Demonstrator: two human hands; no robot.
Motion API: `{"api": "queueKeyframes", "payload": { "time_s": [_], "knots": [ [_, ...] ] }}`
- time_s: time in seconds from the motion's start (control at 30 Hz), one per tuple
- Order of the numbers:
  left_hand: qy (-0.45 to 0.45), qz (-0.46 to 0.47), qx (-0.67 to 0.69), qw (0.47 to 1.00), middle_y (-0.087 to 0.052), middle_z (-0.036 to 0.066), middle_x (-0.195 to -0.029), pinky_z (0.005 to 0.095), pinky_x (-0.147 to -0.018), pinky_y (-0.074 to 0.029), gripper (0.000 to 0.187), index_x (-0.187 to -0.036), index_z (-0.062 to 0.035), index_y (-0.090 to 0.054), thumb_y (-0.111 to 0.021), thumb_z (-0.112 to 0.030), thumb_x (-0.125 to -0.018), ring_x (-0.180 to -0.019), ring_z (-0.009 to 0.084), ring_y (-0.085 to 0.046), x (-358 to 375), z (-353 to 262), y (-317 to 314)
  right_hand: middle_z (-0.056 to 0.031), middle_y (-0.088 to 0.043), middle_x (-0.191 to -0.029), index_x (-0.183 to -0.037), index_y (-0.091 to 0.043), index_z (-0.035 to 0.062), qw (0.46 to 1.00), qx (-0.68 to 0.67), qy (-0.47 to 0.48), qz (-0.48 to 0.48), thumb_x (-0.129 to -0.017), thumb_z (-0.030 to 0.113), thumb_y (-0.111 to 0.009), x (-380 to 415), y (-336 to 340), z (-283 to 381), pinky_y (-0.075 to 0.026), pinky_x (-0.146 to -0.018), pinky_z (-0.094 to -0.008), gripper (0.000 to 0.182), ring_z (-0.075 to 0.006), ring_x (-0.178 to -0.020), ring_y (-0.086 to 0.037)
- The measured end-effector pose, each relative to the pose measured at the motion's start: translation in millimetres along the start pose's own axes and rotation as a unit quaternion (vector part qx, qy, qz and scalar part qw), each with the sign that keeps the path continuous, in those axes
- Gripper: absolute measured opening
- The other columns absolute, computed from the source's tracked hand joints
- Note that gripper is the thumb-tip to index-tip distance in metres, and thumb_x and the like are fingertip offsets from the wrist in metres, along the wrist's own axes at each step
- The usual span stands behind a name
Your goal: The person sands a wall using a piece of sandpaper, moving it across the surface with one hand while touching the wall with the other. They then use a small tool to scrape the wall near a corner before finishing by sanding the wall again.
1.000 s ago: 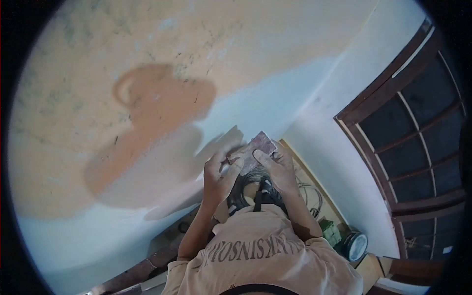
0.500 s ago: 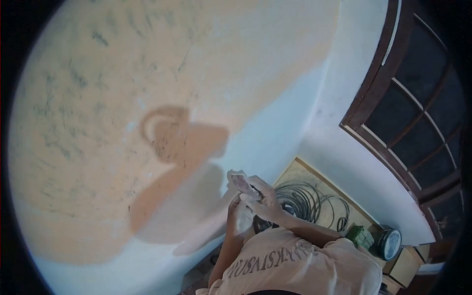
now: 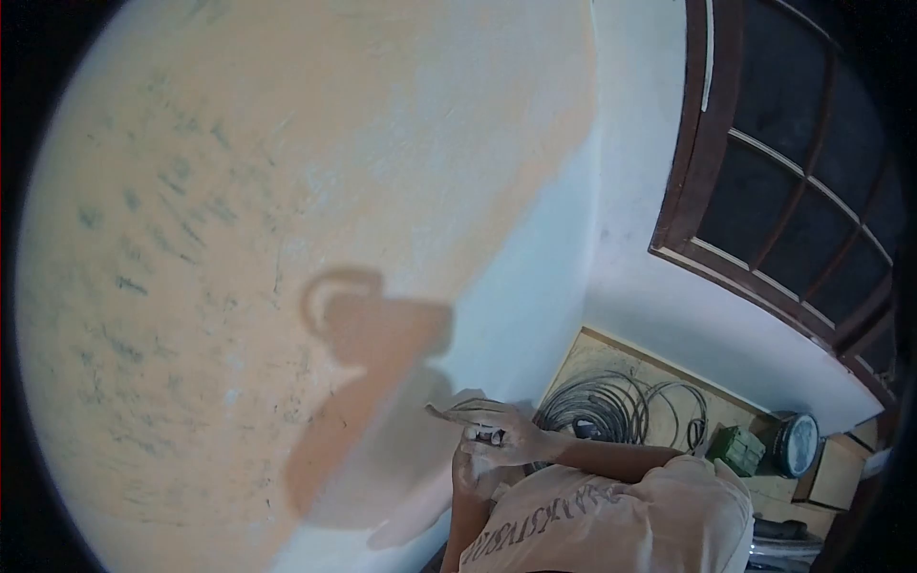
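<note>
My right hand (image 3: 521,437) reaches in from the right, its fingers closed on a thin, curved piece of what looks like sandpaper (image 3: 447,413). One end of the piece sticks out to the left past my fingertips. Just below, my left hand (image 3: 470,470) is pressed up against the right, its fingers curled and whitish as if dusty. Between the two hands shows a small dark and pale bit that I cannot make out. Both hands are held in front of my shirt, close to the wall (image 3: 382,172).
The wall is patched orange and pale blue, with dark scuffs and my shadow. A coil of black cable (image 3: 607,406) lies on a board in the corner. Nearby stand a green block-shaped object (image 3: 737,450), a bucket (image 3: 795,445) and a box (image 3: 833,473). A brown-framed window (image 3: 702,224) is at the right.
My hands have moved lower in view, and the view has shifted. The sandpaper piece has turned from its flat face to nearly edge-on, pointing left.
</note>
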State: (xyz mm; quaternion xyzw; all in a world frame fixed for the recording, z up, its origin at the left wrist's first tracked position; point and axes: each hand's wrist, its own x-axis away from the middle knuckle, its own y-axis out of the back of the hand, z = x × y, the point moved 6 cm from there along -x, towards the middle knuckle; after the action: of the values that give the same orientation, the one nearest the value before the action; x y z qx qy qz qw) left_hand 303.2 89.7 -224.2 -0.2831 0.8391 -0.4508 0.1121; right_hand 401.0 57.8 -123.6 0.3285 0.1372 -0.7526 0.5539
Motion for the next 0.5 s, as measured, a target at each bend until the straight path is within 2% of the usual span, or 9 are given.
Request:
{"api": "queueKeyframes", "payload": {
  "time_s": [0.1,0.2,0.3,0.33,0.37,0.4,0.47,0.5],
  "knots": [
    [-0.045,-0.003,-0.15,0.988,-0.056,0.008,-0.113,0.0346,-0.089,-0.046,0.049,-0.126,-0.0018,-0.046,-0.052,-0.036,-0.091,-0.102,0.0196,-0.056,-2,-1,3,-0.0201,-0.059,-0.114,-0.115,-0.057,-0.0052,0.999,-0.03,-0.001,-0.02,-0.08,0.005,-0.067,2,6,-6,-0.045,-0.089,-0.0358,0.038,-0.0286,-0.105,-0.058],
    [0.032,-0.031,-0.009,0.999,-0.056,0.008,-0.114,0.0333,-0.087,-0.046,0.047,-0.126,-0.0004,-0.045,-0.055,-0.03,-0.091,-0.103,0.0196,-0.056,-14,7,-6,-0.0194,-0.06,-0.113,-0.115,-0.057,-0.0047,0.998,-0.037,-0.031,-0.044,-0.083,0.005,-0.062,10,11,-19,-0.045,-0.089,-0.0358,0.033,-0.0283,-0.105,-0.058],
    [0.033,-0.004,-0.074,0.997,-0.056,0.008,-0.116,0.0309,-0.086,-0.046,0.041,-0.121,0.0009,-0.05,-0.059,-0.022,-0.089,-0.101,0.0198,-0.057,-16,6,-7,-0.0177,-0.061,-0.111,-0.119,-0.054,-0.0042,0.996,-0.03,-0.029,-0.076,-0.088,0.004,-0.055,14,15,-17,-0.045,-0.089,-0.0341,0.033,-0.0264,-0.104,-0.059],
    [-0.002,-0.023,-0.163,0.986,-0.058,0.009,-0.114,0.0307,-0.085,-0.046,0.037,-0.117,0.0013,-0.053,-0.06,-0.021,-0.088,-0.099,0.0197,-0.058,-17,-2,-11,-0.0167,-0.062,-0.111,-0.121,-0.053,-0.004,0.995,-0.044,-0.013,-0.09,-0.089,0.004,-0.053,9,22,-10,-0.045,-0.089,-0.0333,0.033,-0.025,-0.104,-0.059],
    [-0.039,-0.04,-0.249,0.967,-0.059,0.009,-0.113,0.0305,-0.084,-0.047,0.034,-0.113,0.0016,-0.055,-0.062,-0.019,-0.087,-0.096,0.0197,-0.059,-17,-12,-20,-0.0158,-0.062,-0.111,-0.123,-0.052,-0.0038,0.993,-0.057,0.005,-0.102,-0.09,0.004,-0.051,3,28,-3,-0.044,-0.089,-0.0325,0.034,-0.0236,-0.103,-0.059],
    [-0.076,-0.057,-0.334,0.938,-0.06,0.01,-0.112,0.0304,-0.083,-0.047,0.03,-0.108,0.0019,-0.058,-0.063,-0.018,-0.086,-0.093,0.0196,-0.06,-14,-22,-30,-0.015,-0.062,-0.11,-0.124,-0.051,-0.0035,0.99,-0.051,-0.033,-0.128,-0.091,0.005,-0.05,0,37,-3,-0.044,-0.089,-0.0316,0.034,-0.0219,-0.102,-0.058],
    [-0.171,-0.121,-0.483,0.85,-0.061,0.009,-0.103,0.0325,-0.081,-0.047,0.025,-0.101,-0.0002,-0.062,-0.064,-0.017,-0.083,-0.09,0.0198,-0.059,9,-55,-46,-0.0134,-0.063,-0.109,-0.127,-0.049,-0.0029,0.977,-0.041,-0.105,-0.18,-0.092,0.005,-0.048,-3,54,-4,-0.044,-0.089,-0.0299,0.036,-0.0185,-0.101,-0.058],
    [-0.216,-0.15,-0.55,0.793,-0.062,0.009,-0.098,0.0335,-0.08,-0.047,0.022,-0.098,-0.0012,-0.064,-0.064,-0.016,-0.082,-0.088,0.0198,-0.059,21,-73,-55,-0.0143,-0.061,-0.115,-0.128,-0.048,-0.0034,0.974,-0.041,-0.111,-0.193,-0.093,0.006,-0.046,-4,61,-3,-0.042,-0.092,-0.0306,0.036,-0.0191,-0.106,-0.056]
  ]
}}
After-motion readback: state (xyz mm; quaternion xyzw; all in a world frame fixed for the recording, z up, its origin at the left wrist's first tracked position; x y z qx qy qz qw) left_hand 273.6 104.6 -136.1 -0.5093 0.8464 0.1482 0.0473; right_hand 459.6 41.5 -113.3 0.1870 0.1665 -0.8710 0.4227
